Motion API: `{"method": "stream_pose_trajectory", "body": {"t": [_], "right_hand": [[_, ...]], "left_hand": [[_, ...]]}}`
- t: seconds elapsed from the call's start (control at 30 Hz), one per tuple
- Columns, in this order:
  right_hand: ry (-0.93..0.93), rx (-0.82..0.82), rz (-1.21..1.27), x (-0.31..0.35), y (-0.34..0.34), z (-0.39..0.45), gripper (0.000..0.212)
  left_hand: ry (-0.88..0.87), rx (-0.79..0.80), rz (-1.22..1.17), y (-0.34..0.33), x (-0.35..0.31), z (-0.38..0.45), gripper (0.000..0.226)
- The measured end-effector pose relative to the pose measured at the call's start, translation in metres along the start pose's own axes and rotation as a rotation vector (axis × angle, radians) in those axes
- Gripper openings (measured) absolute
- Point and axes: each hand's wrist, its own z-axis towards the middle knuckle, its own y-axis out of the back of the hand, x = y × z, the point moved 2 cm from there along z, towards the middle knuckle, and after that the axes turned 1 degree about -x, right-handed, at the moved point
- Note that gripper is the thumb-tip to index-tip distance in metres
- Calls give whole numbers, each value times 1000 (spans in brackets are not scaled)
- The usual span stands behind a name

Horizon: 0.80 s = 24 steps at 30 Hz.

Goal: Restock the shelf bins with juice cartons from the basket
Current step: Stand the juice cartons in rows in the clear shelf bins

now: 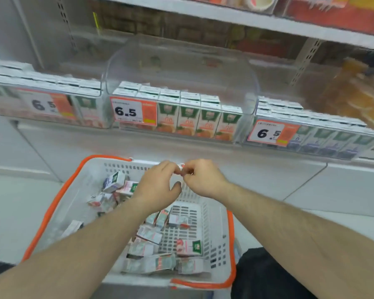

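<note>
A white basket (214, 223) with orange handles sits low in front of me, holding several small juice cartons (149, 234) lying loose. My left hand (160, 184) and my right hand (201, 178) meet fingertip to fingertip over the basket's far rim. The right hand's curled fingers pinch a small white piece (181, 166) there, and what it is stays unclear. My left fingers curve toward the same spot with the thumb held apart. On the shelf above, the middle clear bin (181, 61) holds upright orange-printed cartons (199, 121).
A left bin (41, 104) and a right bin (311, 134) also hold rows of cartons, each with a 6.5 price tag. An orange bagged product (354, 93) lies at the far right of the shelf. Another shelf runs overhead. Grey floor surrounds the basket.
</note>
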Motion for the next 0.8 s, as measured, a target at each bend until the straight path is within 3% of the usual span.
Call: {"method": "stream_pose_trajectory", "body": {"t": [0.17, 0.33, 0.4, 0.47, 0.53, 0.67, 0.8], "right_hand": [[-89, 381, -146, -26, -73, 12, 16], [-153, 860, -388, -66, -136, -4, 14], [-173, 982, -454, -77, -153, -16, 30], [-260, 1086, -516, -88, -168, -26, 65], [-297, 1148, -570, -95, -179, -33, 80], [-288, 1125, -600, -98, -193, -42, 69], [-325, 962, -435, -96, -170, -36, 61]], "left_hand": [[248, 310, 66, -36, 53, -34, 27], [287, 915, 99, -87, 77, -62, 44], [278, 1088, 117, -103, 80, -70, 61], [240, 1204, 133, -113, 79, -74, 74], [176, 1265, 167, -119, 79, -73, 77], [163, 1254, 194, -125, 82, -71, 81], [443, 1120, -61, -109, 85, -67, 68]]}}
